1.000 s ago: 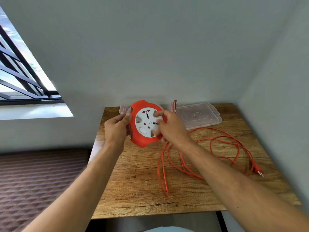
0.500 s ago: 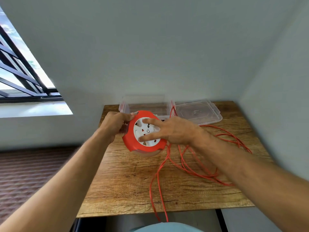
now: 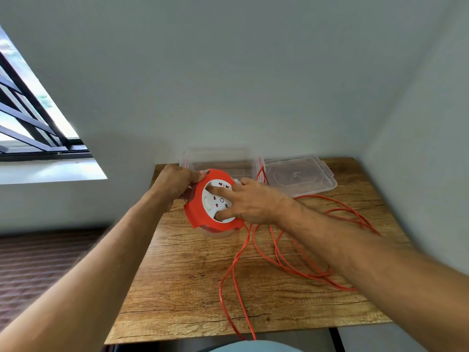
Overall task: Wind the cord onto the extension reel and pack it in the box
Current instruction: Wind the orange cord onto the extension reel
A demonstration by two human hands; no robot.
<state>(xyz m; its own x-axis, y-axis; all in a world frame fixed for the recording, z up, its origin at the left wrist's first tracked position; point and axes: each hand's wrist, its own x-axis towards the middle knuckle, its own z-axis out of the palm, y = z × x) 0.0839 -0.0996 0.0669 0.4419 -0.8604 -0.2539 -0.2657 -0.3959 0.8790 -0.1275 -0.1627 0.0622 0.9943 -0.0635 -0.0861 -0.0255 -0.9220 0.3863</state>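
Fingers of the right hand [image 3: 256, 201] spread wide across the white socket face of the orange extension reel [image 3: 212, 203], fingertips pressed into its recesses, while the left hand [image 3: 175, 182] clamps the reel's far-left rim. Reel's held up above the wooden table [image 3: 177, 270], just in front of the clear plastic box [image 3: 218, 158] at the far edge. Its lid [image 3: 297, 177] lies right of the box. Orange cord [image 3: 279, 252] drops from the reel and sprawls in loose loops across the table, one strand running off the near edge.
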